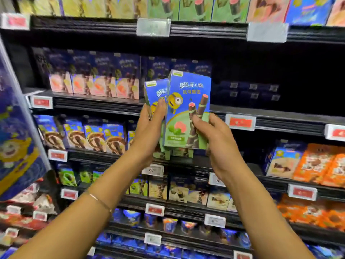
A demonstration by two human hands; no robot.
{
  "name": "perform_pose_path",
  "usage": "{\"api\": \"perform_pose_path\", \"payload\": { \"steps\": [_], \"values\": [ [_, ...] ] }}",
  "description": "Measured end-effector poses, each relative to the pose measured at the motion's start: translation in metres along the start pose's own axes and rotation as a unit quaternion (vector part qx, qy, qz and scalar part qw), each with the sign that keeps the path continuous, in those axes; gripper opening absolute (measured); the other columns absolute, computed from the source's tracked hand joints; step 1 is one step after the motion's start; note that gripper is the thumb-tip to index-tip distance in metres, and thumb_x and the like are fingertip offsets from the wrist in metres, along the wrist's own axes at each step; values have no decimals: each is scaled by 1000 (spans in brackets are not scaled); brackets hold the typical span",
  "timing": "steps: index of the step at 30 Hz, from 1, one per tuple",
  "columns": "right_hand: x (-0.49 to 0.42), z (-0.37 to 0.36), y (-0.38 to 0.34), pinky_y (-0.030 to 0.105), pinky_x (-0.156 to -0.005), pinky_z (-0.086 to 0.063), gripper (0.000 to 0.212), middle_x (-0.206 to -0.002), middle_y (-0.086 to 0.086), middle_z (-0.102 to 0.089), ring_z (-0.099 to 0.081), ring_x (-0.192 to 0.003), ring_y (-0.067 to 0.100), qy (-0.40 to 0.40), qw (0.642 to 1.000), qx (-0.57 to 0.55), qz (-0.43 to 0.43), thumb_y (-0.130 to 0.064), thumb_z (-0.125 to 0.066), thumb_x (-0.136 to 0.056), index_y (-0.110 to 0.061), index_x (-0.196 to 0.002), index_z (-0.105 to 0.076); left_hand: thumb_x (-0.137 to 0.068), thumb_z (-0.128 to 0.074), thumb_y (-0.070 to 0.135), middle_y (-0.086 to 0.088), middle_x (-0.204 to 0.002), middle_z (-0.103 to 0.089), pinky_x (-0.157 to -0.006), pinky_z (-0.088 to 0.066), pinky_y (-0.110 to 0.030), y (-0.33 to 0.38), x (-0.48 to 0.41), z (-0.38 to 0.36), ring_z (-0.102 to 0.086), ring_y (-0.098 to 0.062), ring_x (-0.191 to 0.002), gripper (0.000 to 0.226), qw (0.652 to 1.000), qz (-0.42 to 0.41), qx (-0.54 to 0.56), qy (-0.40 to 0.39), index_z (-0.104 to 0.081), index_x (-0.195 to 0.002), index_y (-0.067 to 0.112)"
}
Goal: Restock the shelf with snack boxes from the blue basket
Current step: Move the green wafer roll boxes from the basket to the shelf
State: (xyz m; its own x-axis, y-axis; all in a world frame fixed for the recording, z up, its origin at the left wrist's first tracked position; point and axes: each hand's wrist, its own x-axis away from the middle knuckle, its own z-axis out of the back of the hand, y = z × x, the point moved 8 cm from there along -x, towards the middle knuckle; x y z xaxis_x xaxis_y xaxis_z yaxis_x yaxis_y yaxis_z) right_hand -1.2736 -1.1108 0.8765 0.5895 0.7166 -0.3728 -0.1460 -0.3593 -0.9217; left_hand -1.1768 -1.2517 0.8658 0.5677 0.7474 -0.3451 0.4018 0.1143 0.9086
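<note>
Likely light, stiff yet crushable; clasping snack boxes [187, 98] low by side edges with left grip [149, 131] and right grip [218, 144].

Before the black shelf [104, 106], the right hand [221, 146] grips the front box [186, 101], blue and green, with its thumb on the printed face. The left hand [149, 128] holds the rear box [155, 92], which tilts left, partly behind the first. Pink boxes [93, 85] stand in a row on the shelf to the left.
</note>
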Motion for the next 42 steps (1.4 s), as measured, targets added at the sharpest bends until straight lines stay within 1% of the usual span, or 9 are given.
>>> {"api": "perform_pose_path", "payload": {
  "steps": [8, 12, 16, 20, 23, 25, 30, 39, 42],
  "values": [
    [-77, 35, -31, 34, -68, -56, 16, -81, 10, -73, -72, -72, 20, -41, 998, 35, -33, -20, -67, -96, -5, -100, -72, -88, -64, 72, -3, -145, -65, -102, -56, -53, 32, -53, 17, -68, -27, -126, 83, 998, -24, -43, 37, -47, -154, 23],
    [-132, 53, -35, 32, -69, -46, 7, -78, 4, -73, -69, -64, 17, 4, 999, 40, -25, -12, -65, -97, -10, -91, -68, -100, -50, 66, -8, -138, -69, -94, -60, -53, 41, -73, 36, -73, -29, -116, 66, 997, -4, -56, 52, -52, -149, 21],
    [-183, 55, -21, 37, -60, -59, 13, -84, 14, -70, -69, -58, 19, 73, 986, 146, -24, -9, -71, -92, 0, -100, -65, -104, -40, 67, -7, -122, -77, -71, -63, -37, 44, -88, 38, -77, -26, -104, 60, 998, 21, -52, -2, -67, -136, 24],
    [-218, 48, 1, 46, -74, -61, 28, -102, 14, -71, -69, -88, 27, 137, 935, 327, -31, -22, -77, -84, -2, -100, -66, -107, -46, 55, -14, -125, -75, -103, -56, -58, 53, -115, 45, -72, -36, -116, 47, 997, -37, -71, 5, -70, -126, 20],
    [-236, 36, 6, 32, -64, -44, 20, -95, 11, -61, -58, -82, 27, 142, 876, 461, -8, -19, -64, -88, -5, -81, -53, -102, -51, 61, -14, -126, -75, -107, -50, -64, 49, -131, 42, -71, -37, -117, 56, 996, -37, -80, -17, -68, -132, 17],
    [-248, 29, 11, 31, -71, -37, 11, -102, 18, -64, -55, -88, 32, 125, 838, 531, -21, -17, -56, -92, -8, -85, -56, -93, -54, 66, -12, -124, -76, -106, -53, -61, 47, -140, 39, -72, -35, -116, 61, 996, -32, -75, -38, -71, -130, 20],
    [-276, 19, 31, 37, -94, -45, 36, -134, 25, -59, -55, -123, 40, 70, 781, 613, -97, -12, -44, -100, 6, -125, -62, -78, -62, 74, -6, -124, -76, -91, -60, -44, 50, -164, 42, -75, -25, -109, 82, 994, -41, -95, -37, -64, -134, 13],
    [-300, 18, 32, 45, -104, -44, 53, -143, 24, -50, -50, -131, 41, 136, 792, 592, -62, -11, -58, -95, -1, -145, -44, -94, -61, 66, -8, -123, -75, -86, -63, -44, 40, -187, 46, -77, -24, -104, 70, 994, -18, -89, -55, -59, -136, 10],
    [-306, 16, 32, 44, -104, -45, 61, -146, 23, -48, -48, -134, 40, 144, 763, 626, -73, -13, -67, -91, 0, -146, -42, -92, -64, 68, -5, -119, -77, -79, -63, -40, 39, -188, 50, -78, -20, -100, 71, 995, -22, -80, -47, -58, -135, 11]
  ]
}}
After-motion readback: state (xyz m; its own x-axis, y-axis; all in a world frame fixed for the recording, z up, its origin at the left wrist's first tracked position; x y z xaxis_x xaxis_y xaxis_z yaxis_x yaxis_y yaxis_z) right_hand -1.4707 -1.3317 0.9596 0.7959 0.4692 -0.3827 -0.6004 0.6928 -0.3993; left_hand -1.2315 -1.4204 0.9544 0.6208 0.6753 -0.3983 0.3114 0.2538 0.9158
